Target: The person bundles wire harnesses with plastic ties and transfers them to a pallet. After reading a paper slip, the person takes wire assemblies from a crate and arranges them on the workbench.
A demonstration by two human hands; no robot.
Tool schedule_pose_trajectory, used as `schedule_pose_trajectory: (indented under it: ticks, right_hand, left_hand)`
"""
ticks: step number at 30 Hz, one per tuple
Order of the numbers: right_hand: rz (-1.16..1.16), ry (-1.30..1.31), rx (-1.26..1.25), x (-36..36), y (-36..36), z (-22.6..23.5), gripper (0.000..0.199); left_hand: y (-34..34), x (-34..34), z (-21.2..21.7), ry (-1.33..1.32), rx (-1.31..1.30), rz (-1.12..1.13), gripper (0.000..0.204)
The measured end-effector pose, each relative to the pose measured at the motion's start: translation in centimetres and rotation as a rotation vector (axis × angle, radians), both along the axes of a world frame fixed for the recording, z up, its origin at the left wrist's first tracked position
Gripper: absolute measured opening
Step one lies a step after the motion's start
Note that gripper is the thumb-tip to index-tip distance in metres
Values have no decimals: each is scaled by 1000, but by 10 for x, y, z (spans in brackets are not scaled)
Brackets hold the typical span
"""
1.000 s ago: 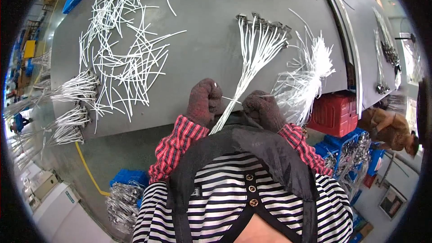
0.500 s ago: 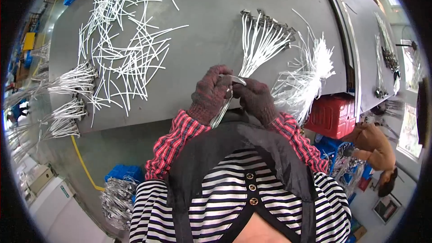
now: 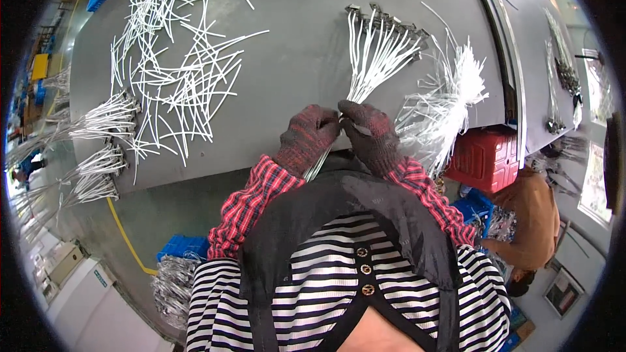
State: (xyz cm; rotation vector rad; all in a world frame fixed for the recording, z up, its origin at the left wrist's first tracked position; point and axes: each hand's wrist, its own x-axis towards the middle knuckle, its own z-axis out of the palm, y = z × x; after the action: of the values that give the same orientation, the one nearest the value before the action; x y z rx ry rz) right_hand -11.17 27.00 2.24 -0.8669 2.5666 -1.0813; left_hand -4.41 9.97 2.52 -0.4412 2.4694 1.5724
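Observation:
A bundle of white cables lies on the grey table in front of me, its black connectors fanned out at the far end. My left hand, in a dark knitted glove, is closed in a pinch at the left of the bundle. From the other side my right hand, gloved alike, is pinched shut, its fingertips almost meeting the left ones over the cables. Fingers mostly hide the short pale plastic strip between the hands. The cables' near ends come out below my left hand towards my apron.
Clear plastic strips are heaped on the right, above a red crate. Loose white cables cover the table's left part. More cable bundles overhang its left edge. Beyond the table on the right, a person bends down.
The pale strip, plainly visible between my hands before, is now mostly covered by fingers. My hands have drawn in over the bundle. The person on the right has bent and shifted.

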Motion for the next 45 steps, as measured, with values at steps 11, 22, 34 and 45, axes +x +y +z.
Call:
schedule_pose_trajectory:
  ticks: [11,22,34,45]
  right_hand:
    - [134,305,-69,-13,-2,4,27]
    - [66,-25,-81,0,41,-9,26]
    - [-166,20,-108,-116,45,23,37]
    - [-176,-49,174,-265,-46,-28,53]
  left_hand:
    - [-7,-9,2,-244,633,204,28]
    - [-25,-5,-21,-165,614,-6,32]
    - [-92,-24,-28,-16,-483,-195,44]
    - [-44,-196,-62,-119,-157,69,39]
